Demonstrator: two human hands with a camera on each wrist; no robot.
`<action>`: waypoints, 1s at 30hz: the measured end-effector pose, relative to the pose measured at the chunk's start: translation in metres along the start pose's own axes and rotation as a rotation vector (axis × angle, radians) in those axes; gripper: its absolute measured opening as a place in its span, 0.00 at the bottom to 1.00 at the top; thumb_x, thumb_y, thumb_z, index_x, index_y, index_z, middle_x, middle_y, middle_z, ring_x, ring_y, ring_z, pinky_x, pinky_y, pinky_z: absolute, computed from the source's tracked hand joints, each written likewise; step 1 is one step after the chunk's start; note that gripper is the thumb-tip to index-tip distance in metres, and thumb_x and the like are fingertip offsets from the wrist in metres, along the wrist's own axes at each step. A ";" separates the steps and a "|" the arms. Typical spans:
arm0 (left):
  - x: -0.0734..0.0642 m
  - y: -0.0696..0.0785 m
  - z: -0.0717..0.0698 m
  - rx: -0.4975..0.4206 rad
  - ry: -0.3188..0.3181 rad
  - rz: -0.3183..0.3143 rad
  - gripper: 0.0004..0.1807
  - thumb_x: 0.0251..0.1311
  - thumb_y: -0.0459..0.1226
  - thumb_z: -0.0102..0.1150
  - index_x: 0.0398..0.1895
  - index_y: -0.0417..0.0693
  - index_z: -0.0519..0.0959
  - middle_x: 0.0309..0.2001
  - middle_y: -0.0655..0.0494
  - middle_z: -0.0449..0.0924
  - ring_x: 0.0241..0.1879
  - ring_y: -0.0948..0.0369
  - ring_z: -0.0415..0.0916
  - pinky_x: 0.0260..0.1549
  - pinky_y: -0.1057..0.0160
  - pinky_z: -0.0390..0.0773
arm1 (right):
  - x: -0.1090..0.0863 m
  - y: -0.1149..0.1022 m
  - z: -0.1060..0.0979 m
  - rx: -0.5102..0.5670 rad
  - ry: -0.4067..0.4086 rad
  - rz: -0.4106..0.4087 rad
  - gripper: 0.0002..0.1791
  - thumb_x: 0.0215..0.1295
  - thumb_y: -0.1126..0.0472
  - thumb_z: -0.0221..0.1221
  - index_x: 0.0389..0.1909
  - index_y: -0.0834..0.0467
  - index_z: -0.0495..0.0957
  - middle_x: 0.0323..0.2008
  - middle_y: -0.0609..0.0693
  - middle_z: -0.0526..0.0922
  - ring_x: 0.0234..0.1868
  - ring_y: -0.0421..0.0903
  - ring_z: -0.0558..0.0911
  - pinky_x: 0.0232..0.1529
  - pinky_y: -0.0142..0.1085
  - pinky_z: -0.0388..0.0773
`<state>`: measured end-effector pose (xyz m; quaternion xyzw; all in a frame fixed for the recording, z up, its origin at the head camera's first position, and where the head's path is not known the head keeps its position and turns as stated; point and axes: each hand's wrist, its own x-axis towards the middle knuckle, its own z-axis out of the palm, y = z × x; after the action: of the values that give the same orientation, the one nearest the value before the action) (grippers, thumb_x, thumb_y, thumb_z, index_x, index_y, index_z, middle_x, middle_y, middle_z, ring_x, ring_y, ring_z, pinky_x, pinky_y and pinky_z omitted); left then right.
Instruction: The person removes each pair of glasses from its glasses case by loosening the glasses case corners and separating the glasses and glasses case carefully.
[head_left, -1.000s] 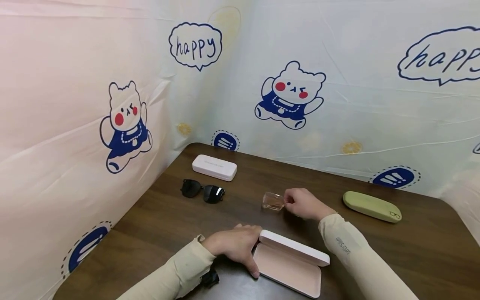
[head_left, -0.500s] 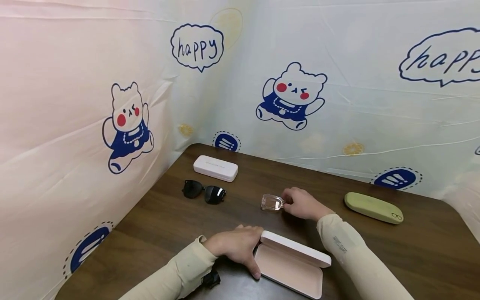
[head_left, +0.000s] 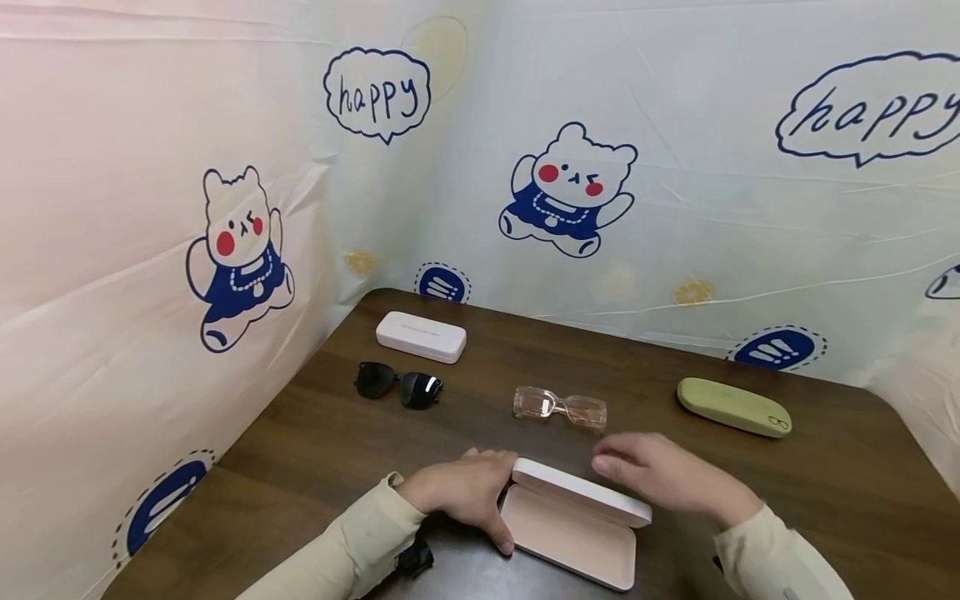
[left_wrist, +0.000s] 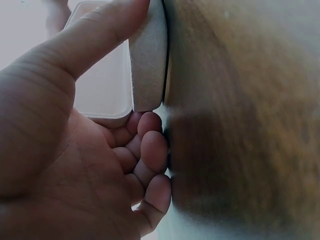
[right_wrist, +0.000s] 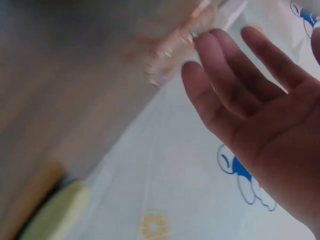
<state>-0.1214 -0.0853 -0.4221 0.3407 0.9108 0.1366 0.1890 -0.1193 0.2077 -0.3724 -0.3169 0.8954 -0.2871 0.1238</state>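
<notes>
An opened glasses case [head_left: 570, 537], white outside and pale pink inside, lies on the brown table with its lid raised. My left hand [head_left: 465, 490] grips its left end, thumb at the front edge and fingers towards the lid side; in the left wrist view the thumb crosses the case [left_wrist: 102, 87]. Beyond the case lie clear-pink framed glasses [head_left: 557, 406], lenses facing me. My right hand [head_left: 671, 477] hovers right of the lid, apart from the glasses, fingers loosely extended and holding nothing. In the blurred right wrist view the glasses [right_wrist: 175, 50] appear beyond its fingertips.
Black sunglasses [head_left: 397, 385] lie at the left, with a closed white glasses case [head_left: 422, 337] behind them. A closed green glasses case [head_left: 733, 407] sits at the right. Something black [head_left: 415, 558] shows beneath the left forearm. Printed cloth [head_left: 450, 192] hangs behind the table.
My right hand has let go of the clear-pink glasses and pulled back towards me and to the right. The glasses now lie fully visible. My left hand stays at the case.
</notes>
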 end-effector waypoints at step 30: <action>-0.005 -0.001 0.003 -0.025 0.035 0.082 0.36 0.37 0.55 0.82 0.46 0.55 0.71 0.39 0.69 0.70 0.40 0.67 0.68 0.45 0.64 0.64 | -0.046 -0.010 0.060 -0.034 0.024 -0.117 0.27 0.78 0.48 0.52 0.75 0.40 0.66 0.37 0.39 0.67 0.35 0.34 0.67 0.34 0.31 0.70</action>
<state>-0.1173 -0.0885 -0.4236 0.3732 0.8973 0.1615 0.1716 -0.0545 0.2042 -0.4128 -0.3674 0.8815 -0.2823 0.0907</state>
